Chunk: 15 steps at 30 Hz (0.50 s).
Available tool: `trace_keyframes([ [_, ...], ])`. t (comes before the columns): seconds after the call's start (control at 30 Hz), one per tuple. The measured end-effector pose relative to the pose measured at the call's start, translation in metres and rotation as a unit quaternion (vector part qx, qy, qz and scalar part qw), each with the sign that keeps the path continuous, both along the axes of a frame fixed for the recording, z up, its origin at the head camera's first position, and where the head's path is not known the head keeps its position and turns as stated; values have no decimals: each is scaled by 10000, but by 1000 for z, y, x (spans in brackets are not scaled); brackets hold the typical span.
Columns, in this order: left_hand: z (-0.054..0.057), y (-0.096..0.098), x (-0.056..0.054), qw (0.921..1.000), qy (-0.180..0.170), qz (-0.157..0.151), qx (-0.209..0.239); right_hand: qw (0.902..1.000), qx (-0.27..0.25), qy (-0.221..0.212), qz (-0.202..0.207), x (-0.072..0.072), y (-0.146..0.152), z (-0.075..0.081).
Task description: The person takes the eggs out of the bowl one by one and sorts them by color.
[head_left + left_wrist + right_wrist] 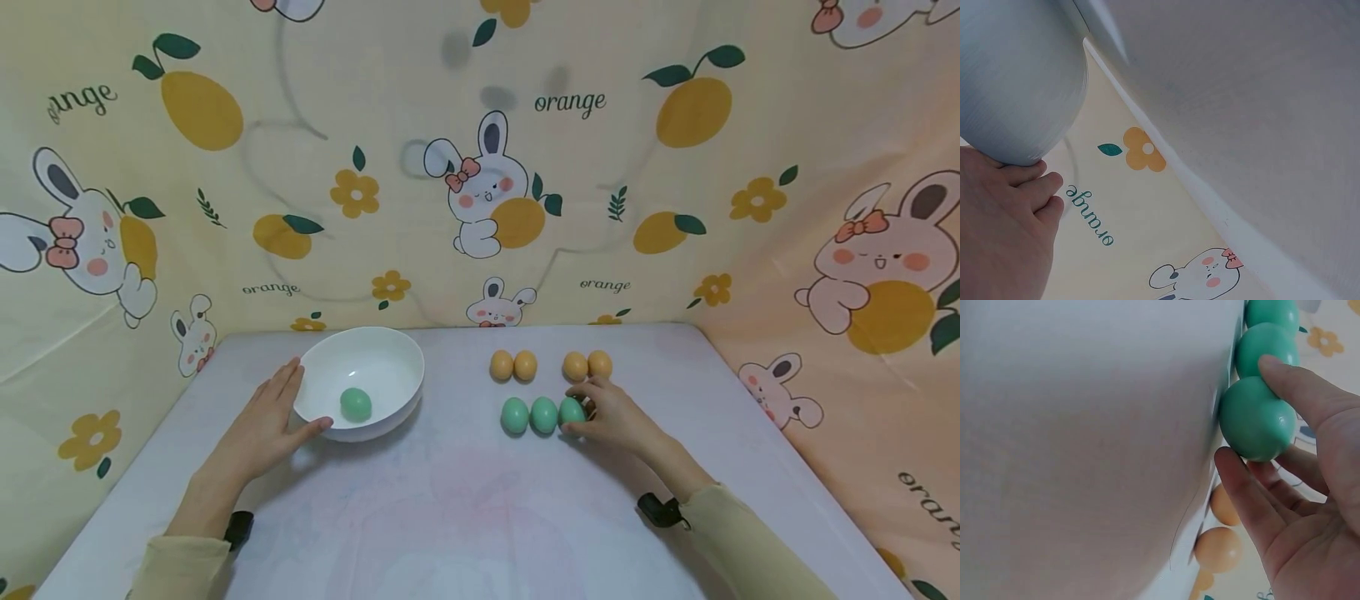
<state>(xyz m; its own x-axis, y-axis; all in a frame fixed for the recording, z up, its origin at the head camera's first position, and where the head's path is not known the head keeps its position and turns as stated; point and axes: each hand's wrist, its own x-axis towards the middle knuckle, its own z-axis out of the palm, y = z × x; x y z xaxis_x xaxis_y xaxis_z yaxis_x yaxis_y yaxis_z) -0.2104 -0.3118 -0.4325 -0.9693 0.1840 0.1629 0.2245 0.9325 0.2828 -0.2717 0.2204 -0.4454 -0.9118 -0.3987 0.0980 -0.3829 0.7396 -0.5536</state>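
A white bowl (405, 392) stands on the left of the table with one green egg (356, 405) inside. My left hand (258, 437) rests against the bowl's left side, fingers fairly straight and thumb spread along the near side. From the left wrist view, fingertips touch the bowl's outer wall. Three green eggs stand in a row right of the middle. Thumb and fingers of my right hand (618, 421) are round the rightmost green egg (1257, 419), which still stands in the row. The middle green egg (543, 415) and the left green egg (514, 416) stand beside it.
Behind the green eggs stand two pairs of orange-yellow eggs, a left pair (513, 365) and a right pair (587, 365). The right pair is close to my right fingers. A printed cloth (420, 75) with rabbits and oranges hangs behind and beside the white table (450, 517).
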Motion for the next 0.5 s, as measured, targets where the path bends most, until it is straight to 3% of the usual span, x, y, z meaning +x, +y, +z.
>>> trace_keyframes([
  [0.5,0,-1,2,9999,120,-101,41,10000,-19,-78,-57,0,2,1],
])
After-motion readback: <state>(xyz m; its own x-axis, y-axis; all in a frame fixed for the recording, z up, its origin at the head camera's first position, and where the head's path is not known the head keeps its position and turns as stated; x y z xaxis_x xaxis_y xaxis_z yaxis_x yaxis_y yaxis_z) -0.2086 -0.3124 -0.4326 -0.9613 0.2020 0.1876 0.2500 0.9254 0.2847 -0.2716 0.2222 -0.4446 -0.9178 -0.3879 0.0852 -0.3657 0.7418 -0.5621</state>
